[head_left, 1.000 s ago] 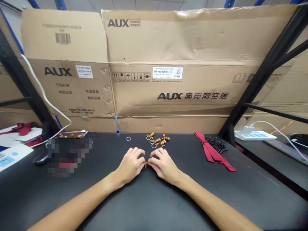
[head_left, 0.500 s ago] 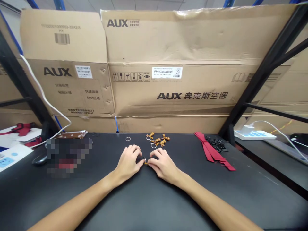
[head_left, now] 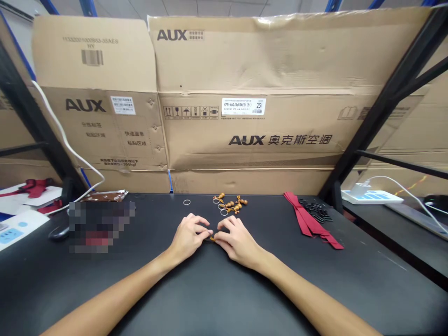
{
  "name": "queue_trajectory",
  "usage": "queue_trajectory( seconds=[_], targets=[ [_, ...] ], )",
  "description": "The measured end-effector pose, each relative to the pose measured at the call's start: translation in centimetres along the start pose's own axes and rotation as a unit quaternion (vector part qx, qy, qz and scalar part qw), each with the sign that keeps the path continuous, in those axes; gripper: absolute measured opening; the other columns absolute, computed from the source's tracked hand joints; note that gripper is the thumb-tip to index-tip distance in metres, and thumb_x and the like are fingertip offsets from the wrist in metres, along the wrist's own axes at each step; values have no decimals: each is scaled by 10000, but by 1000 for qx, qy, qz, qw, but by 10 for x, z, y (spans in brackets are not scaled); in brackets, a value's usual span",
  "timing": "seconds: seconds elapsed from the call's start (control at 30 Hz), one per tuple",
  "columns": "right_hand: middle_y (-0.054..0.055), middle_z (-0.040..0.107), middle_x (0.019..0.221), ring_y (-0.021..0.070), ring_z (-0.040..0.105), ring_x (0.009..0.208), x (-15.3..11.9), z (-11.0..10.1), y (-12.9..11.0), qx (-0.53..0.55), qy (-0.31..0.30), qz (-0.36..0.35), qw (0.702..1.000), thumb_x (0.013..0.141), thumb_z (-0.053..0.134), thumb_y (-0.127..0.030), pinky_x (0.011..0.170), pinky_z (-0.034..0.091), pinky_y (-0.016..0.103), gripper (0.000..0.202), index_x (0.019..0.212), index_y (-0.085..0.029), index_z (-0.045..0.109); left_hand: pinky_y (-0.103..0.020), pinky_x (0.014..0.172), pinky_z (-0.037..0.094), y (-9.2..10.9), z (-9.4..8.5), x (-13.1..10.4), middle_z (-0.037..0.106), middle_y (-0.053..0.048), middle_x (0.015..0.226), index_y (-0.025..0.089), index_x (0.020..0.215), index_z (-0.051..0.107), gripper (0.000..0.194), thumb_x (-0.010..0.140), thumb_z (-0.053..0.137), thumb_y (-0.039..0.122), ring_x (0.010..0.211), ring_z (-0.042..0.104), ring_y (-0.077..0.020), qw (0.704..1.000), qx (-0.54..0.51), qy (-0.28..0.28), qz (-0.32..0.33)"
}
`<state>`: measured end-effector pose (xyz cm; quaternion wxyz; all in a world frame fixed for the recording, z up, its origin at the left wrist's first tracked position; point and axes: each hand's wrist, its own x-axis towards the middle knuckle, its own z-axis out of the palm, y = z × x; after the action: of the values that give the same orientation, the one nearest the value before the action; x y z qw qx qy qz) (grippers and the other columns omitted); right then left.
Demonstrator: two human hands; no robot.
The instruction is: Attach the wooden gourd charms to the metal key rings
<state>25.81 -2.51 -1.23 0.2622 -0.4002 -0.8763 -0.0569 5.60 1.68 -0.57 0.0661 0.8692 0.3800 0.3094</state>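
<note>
My left hand (head_left: 189, 237) and my right hand (head_left: 238, 240) are close together over the black table (head_left: 217, 289). A small yellow-orange cord (head_left: 212, 239) shows between their fingertips. My right thumb and fingers pinch it. The left thumb and index finger are pressed together beside it, and what they hold is mostly hidden. Just beyond my hands lie several brown beaded pendants (head_left: 239, 206) with metal rings (head_left: 224, 212) among them. A separate metal ring (head_left: 186, 202) lies farther left.
Red ribbons (head_left: 311, 224) and a pile of black clasps (head_left: 318, 211) lie at the right. At the left are a pixelated dark item (head_left: 101, 228), a white cable (head_left: 66, 140) and a brown packet (head_left: 108, 196). Cardboard (head_left: 280, 60) stands behind the table.
My left thumb and index finger have closed together at the small piece, and the metal ring seen between my hands is now mostly covered. My right hand has hardly moved.
</note>
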Motion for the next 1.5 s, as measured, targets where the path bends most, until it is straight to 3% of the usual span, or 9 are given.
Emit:
queue_trajectory(
  seconds=[0.17,0.37,0.5,0.6,0.77,0.93,1.1,1.23,1.5],
  targets=[
    [69,573,1022,216,469,958,-1,0,8,-11,5,71,997,931,506,-256,800,406,352,144,977,-224,639,-373,860,458,-5,1,2,669,-24,1014,226,907,716,116,851,632,282,925,579,-201,999,-25,-28,-16],
    [56,586,917,190,527,819,-5,-13,20,-9,34,121,992,852,589,-323,733,423,303,129,896,-202,603,-352,832,443,-2,-8,-3,609,-38,1009,216,974,601,120,872,592,277,920,560,-200,995,0,-65,78],
    [-16,577,636,122,516,578,-10,-25,17,12,-47,134,990,871,527,-291,575,344,242,244,647,-211,584,-333,827,440,6,-11,-7,602,-35,970,220,901,621,85,906,549,265,895,562,-186,988,17,-87,123],
    [-26,601,584,114,524,527,-9,-26,15,8,-94,161,982,867,535,-306,547,317,240,234,673,-223,636,-355,896,437,4,-9,-6,605,-57,1107,239,1086,619,209,918,537,333,1015,560,-205,989,27,-93,116],
    [41,681,850,176,619,740,-3,-15,27,-55,-86,231,967,903,501,-383,613,396,263,268,1032,-220,669,-470,1064,327,-21,-2,5,467,-123,1419,212,1349,496,538,931,417,541,1311,411,-298,987,95,-125,26],
    [114,614,1106,259,550,1024,-9,-6,41,-91,-59,207,972,905,490,-492,840,439,387,419,1173,-200,625,-490,1122,248,-42,-2,10,367,-110,1498,232,1404,442,618,923,352,610,1382,325,-300,980,113,-161,-23],
    [140,347,1489,291,298,1371,-16,-4,37,-34,-134,194,971,909,350,-634,1107,242,478,688,1416,-173,409,-481,1141,221,-43,-2,7,353,-105,1502,224,1404,443,626,918,367,610,1396,302,-287,983,99,-154,-26],
    [111,213,1554,266,153,1440,-15,-5,34,-18,-180,205,962,908,279,-671,1161,117,480,750,1478,-185,286,-464,1143,232,-45,1,5,378,-98,1491,233,1387,467,602,912,406,597,1389,320,-278,986,97,-138,-18],
    [129,172,1558,286,109,1446,-16,-5,28,-22,-189,202,961,902,273,-679,1162,101,508,785,1487,-156,259,-470,1136,244,-43,-1,6,380,-117,1487,205,1382,470,607,920,390,591,1386,324,-278,983,110,-143,-15]
  ],
)
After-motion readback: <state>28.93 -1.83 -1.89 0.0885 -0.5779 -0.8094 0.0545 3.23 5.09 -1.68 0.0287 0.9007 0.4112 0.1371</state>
